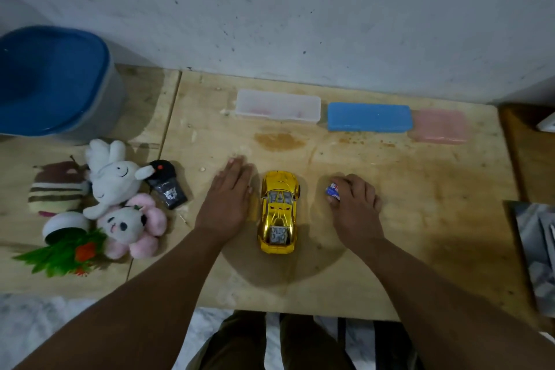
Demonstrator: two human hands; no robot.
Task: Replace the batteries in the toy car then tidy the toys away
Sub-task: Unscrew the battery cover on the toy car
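Observation:
A shiny yellow toy car (278, 212) stands upright on its wheels in the middle of the wooden table (420, 219), nose pointing away from me. My left hand (228, 201) lies flat on the table just left of the car, fingers straight. My right hand (356, 204) is to the car's right, fingers curled round a small blue, white and red battery pack (332, 192). A black remote control (166, 187) lies further left beside the soft toys.
Left of the remote lie a white plush rabbit (112, 176), a pink panda plush (132, 225), a striped plush (58, 188) and a fake plant in a white pot (64, 242). A blue bin (51, 81) stands far left. Clear (277, 105), blue (369, 116) and pink (440, 126) boxes line the wall.

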